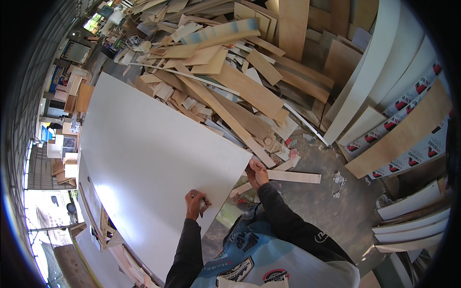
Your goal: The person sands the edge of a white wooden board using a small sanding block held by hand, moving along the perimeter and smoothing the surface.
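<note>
A large white board point(153, 163) spreads in front of me, its smooth face up and shining near the left edge. Over its near right part is my left hand point(194, 204), fingers curled closed around a small object; a dark pointed tip shows below them, but its kind is unclear. At the board's right corner, my right hand point(258, 174) is closed on the edge, thumb and fingers pinched together there. Both forearms are in dark sleeves.
Beyond the board lies a big heap of wood offcuts point(206, 62). Sheets and long panels point(408, 139) lean at the right, with more stacked white boards point(413, 223) below them. A loose wood strip point(297, 177) lies on the concrete floor point(348, 206). Furniture pieces point(72, 163) stand far left.
</note>
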